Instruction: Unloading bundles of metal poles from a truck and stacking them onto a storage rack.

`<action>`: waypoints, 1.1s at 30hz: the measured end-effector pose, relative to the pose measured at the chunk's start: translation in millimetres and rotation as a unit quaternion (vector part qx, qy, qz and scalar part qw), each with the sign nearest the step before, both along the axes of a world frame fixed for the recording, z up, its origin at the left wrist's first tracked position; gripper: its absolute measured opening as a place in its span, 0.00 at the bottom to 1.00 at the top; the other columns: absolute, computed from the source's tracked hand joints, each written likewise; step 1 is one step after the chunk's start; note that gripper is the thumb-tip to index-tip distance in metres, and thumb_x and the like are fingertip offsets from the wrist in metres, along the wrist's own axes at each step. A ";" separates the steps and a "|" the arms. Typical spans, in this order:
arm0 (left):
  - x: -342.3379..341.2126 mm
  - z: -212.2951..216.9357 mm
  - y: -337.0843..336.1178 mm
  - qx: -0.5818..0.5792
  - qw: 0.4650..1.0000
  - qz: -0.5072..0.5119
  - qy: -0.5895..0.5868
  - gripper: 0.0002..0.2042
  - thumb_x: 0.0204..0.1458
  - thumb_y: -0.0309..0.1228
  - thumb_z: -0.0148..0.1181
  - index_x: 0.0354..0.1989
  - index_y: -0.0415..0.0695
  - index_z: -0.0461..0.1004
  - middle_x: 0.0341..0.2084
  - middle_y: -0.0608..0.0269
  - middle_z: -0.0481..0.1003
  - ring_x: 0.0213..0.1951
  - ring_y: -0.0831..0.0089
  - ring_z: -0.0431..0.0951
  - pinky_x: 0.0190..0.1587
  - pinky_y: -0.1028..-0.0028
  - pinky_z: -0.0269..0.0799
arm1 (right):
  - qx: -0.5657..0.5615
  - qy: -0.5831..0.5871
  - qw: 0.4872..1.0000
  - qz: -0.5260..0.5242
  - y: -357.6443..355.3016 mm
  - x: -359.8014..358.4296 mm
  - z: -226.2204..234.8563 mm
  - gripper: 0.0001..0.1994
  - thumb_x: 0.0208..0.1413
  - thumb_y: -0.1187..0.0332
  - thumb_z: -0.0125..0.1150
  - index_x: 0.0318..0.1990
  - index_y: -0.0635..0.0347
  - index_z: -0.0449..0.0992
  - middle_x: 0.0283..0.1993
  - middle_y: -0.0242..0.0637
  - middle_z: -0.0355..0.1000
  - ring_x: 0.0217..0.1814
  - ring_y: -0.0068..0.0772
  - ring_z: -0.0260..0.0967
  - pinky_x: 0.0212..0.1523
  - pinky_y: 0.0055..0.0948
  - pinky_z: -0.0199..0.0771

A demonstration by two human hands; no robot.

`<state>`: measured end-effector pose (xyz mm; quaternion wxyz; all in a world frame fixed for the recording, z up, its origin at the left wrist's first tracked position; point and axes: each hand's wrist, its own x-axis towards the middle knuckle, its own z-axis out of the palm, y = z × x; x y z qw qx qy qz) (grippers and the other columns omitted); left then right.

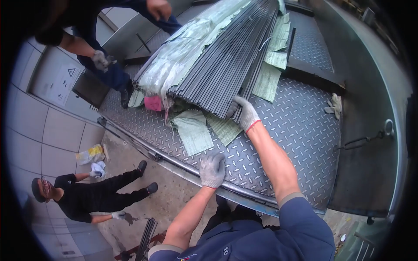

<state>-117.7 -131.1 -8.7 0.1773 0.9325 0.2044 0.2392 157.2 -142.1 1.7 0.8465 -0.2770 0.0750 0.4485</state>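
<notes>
A large bundle of thin dark metal rods [226,56] lies lengthwise on the truck bed, its near ends fanned out unevenly. My right hand [247,114], in a grey-white work glove with a red cuff edge, is closed around a few rod ends at the bundle's right near corner. My left hand [212,169], also gloved, rests on the bed's near edge with its fingers laid forward and nothing visible in it. Torn pale green woven wrapping [193,132] hangs under the rod ends, and clear plastic with more wrapping [174,56] covers the bundle's left side.
The bed has a diamond-plate floor [296,126] and a dark right side wall [370,108]. Loose gloves [334,106] lie by that wall. One co-worker [100,61] stands at the bed's far left; another person [93,195] stands on the ground, left. More rods [146,239] stand below.
</notes>
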 end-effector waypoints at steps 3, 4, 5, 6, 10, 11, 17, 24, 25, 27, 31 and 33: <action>-4.6 -5.1 1.7 -0.006 1.000 0.009 0.022 0.06 0.51 0.27 0.62 0.37 0.48 0.80 0.37 0.57 0.81 0.41 0.53 0.78 0.48 0.56 0.71 | -0.018 -0.044 0.999 -0.004 2.0 -1.4 -3.9 0.08 0.66 0.65 0.56 0.34 0.55 0.70 0.24 0.28 0.65 0.23 0.26 0.65 0.24 0.32 0.73; -2.8 -5.0 0.2 -0.007 1.000 0.003 0.012 0.06 0.51 0.27 0.62 0.37 0.48 0.80 0.37 0.57 0.81 0.41 0.53 0.78 0.48 0.56 0.71 | -0.011 -0.034 0.999 -0.005 -1.6 1.7 -6.7 0.08 0.65 0.65 0.56 0.33 0.55 0.70 0.24 0.28 0.65 0.23 0.25 0.64 0.24 0.30 0.72; -0.3 -5.4 -1.4 -0.011 1.000 0.001 -0.004 0.05 0.51 0.27 0.62 0.36 0.48 0.80 0.36 0.57 0.81 0.40 0.53 0.78 0.48 0.56 0.71 | -0.005 -0.025 1.000 -0.007 -6.7 6.0 -9.7 0.09 0.65 0.65 0.56 0.33 0.55 0.69 0.24 0.28 0.64 0.23 0.25 0.64 0.23 0.29 0.72; -3.1 -5.7 -1.7 -0.012 1.000 0.007 -0.018 0.05 0.52 0.27 0.62 0.36 0.48 0.80 0.36 0.57 0.81 0.40 0.53 0.78 0.48 0.56 0.71 | -0.005 -0.032 0.999 -0.005 -9.3 3.4 -3.3 0.09 0.65 0.65 0.56 0.33 0.55 0.69 0.24 0.28 0.64 0.23 0.25 0.64 0.23 0.29 0.72; -9.7 -14.1 2.7 -0.023 1.000 0.017 -0.004 0.09 0.50 0.31 0.62 0.40 0.53 0.79 0.38 0.61 0.80 0.46 0.57 0.78 0.53 0.52 0.67 | -0.031 -0.009 0.999 -0.023 -19.8 -7.7 13.1 0.08 0.65 0.66 0.55 0.33 0.54 0.69 0.24 0.27 0.64 0.22 0.22 0.64 0.21 0.25 0.72; -9.6 -15.0 2.2 -0.030 0.999 0.016 -0.006 0.09 0.50 0.31 0.62 0.40 0.53 0.79 0.38 0.61 0.80 0.46 0.57 0.78 0.54 0.51 0.66 | -0.036 -0.007 0.999 -0.020 -22.6 -10.8 15.5 0.07 0.65 0.67 0.55 0.34 0.54 0.69 0.24 0.26 0.64 0.21 0.23 0.64 0.21 0.25 0.72; -14.9 -16.9 2.6 -0.053 0.999 0.011 0.004 0.10 0.49 0.32 0.63 0.40 0.52 0.80 0.39 0.60 0.80 0.48 0.57 0.77 0.54 0.53 0.67 | -0.038 -0.002 0.999 -0.026 -29.1 -64.1 22.0 0.07 0.63 0.69 0.58 0.32 0.53 0.67 0.22 0.25 0.62 0.20 0.22 0.62 0.19 0.25 0.71; -18.0 -19.5 7.1 -0.088 0.993 0.033 -0.066 0.11 0.53 0.31 0.61 0.44 0.47 0.80 0.41 0.52 0.80 0.48 0.50 0.77 0.54 0.52 0.70 | -0.061 0.012 0.998 -0.006 -43.6 -134.2 23.1 0.12 0.64 0.67 0.56 0.27 0.50 0.66 0.19 0.27 0.61 0.19 0.26 0.61 0.21 0.28 0.69; -15.2 -19.1 5.6 -0.074 0.993 0.053 -0.068 0.11 0.54 0.31 0.60 0.45 0.45 0.80 0.42 0.50 0.79 0.48 0.48 0.78 0.54 0.53 0.71 | -0.050 -0.014 0.999 0.003 -48.3 -135.8 16.4 0.12 0.64 0.66 0.56 0.26 0.50 0.66 0.19 0.27 0.62 0.18 0.26 0.61 0.21 0.29 0.69; -17.7 -20.1 13.4 -0.124 0.982 0.066 -0.124 0.11 0.57 0.30 0.59 0.46 0.41 0.80 0.42 0.46 0.80 0.47 0.48 0.79 0.54 0.56 0.72 | -0.061 -0.007 0.998 0.010 -47.7 -149.1 16.4 0.12 0.65 0.65 0.56 0.27 0.50 0.67 0.20 0.28 0.63 0.19 0.27 0.63 0.21 0.30 0.70; -5.4 -23.2 37.4 -0.328 0.910 0.098 -0.233 0.13 0.62 0.30 0.57 0.48 0.35 0.79 0.43 0.49 0.81 0.48 0.59 0.81 0.54 0.63 0.73 | -0.109 -0.038 0.993 -0.003 -40.0 -142.4 13.0 0.09 0.63 0.63 0.58 0.30 0.53 0.72 0.23 0.31 0.68 0.21 0.30 0.68 0.22 0.32 0.71; -3.9 -15.5 58.4 -0.396 0.900 0.059 -0.174 0.17 0.63 0.38 0.57 0.49 0.34 0.78 0.43 0.50 0.81 0.47 0.58 0.80 0.54 0.64 0.73 | -0.166 -0.057 0.984 -0.004 -38.6 -151.0 20.8 0.08 0.62 0.63 0.59 0.33 0.56 0.74 0.25 0.32 0.70 0.22 0.31 0.70 0.24 0.33 0.73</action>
